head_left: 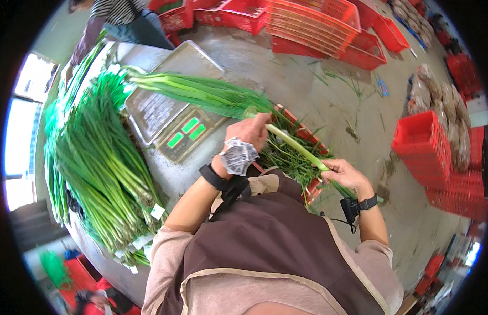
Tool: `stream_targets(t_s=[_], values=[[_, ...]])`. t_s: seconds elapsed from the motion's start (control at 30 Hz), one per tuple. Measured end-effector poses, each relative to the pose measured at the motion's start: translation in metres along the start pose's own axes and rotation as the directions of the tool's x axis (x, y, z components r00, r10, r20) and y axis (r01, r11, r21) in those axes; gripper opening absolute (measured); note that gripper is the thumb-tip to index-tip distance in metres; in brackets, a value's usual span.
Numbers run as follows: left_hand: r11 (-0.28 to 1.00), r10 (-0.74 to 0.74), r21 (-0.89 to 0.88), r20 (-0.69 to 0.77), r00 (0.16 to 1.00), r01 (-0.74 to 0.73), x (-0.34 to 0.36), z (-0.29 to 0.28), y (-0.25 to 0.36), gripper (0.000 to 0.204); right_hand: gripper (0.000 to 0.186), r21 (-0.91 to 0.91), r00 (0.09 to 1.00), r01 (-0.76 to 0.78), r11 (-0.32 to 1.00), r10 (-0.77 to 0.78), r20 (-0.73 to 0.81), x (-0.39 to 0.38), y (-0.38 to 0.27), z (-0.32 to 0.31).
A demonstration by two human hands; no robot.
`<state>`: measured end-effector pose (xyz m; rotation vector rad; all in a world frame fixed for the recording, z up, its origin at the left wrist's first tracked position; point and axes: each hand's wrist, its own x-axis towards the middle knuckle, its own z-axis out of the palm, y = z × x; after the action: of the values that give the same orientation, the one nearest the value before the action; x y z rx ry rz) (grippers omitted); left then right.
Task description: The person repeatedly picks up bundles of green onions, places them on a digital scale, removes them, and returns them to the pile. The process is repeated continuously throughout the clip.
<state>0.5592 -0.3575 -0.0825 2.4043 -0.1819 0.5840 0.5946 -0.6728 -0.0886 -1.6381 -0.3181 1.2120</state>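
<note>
Bright, diffuse daylight floods in from the window [18,131] at far left, which burns out to white, while the floor [401,247] shows only soft, faint shadows. A pale sheen lies on the metal weighing pan [154,113]. The held stalk [296,144] reads fairly clearly, but outer detail softens and straight edges bow toward the black circular fisheye border.

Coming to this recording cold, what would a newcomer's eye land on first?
Probably the big heap of green onions along the left of the table, then the digital scale with lit green displays just right of it. Right of centre, a pale green stalk spans from the left hand to the right hand, above a red crate of green leaves.
</note>
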Motion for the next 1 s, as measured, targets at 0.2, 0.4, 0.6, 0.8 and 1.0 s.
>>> stream_targets(t_s=[0.2,0.4,0.6,0.8,1.0], values=[[1.000,0.028,0.012,-0.045,0.999,-0.027,-0.001,-0.019,0.006,0.017,0.043,-0.258,0.984,0.147,0.955,-0.113,0.140,0.068,-0.053,0.011],[1.000,-0.019,0.008,-0.126,0.992,0.020,-0.017,-0.048,-0.001,0.016,0.039,-0.275,0.992,0.110,0.955,-0.088,0.089,0.050,-0.066,-0.016],[0.997,-0.026,-0.068,-0.050,0.998,0.023,-0.034,-0.040,0.008,0.015,0.035,-0.108,0.999,-0.014,0.994,0.011,-0.030,0.020,-0.026,-0.031],[0.999,-0.023,-0.047,-0.012,1.000,0.023,-0.030,-0.038,0.017,0.012,0.036,-0.167,0.990,0.083,0.983,-0.063,0.123,0.071,-0.055,0.012],[0.984,0.043,-0.173,-0.064,0.997,-0.054,-0.030,-0.041,0.018,0.010,0.028,-0.158,0.952,0.258,0.953,-0.223,0.210,0.126,-0.090,0.064]])
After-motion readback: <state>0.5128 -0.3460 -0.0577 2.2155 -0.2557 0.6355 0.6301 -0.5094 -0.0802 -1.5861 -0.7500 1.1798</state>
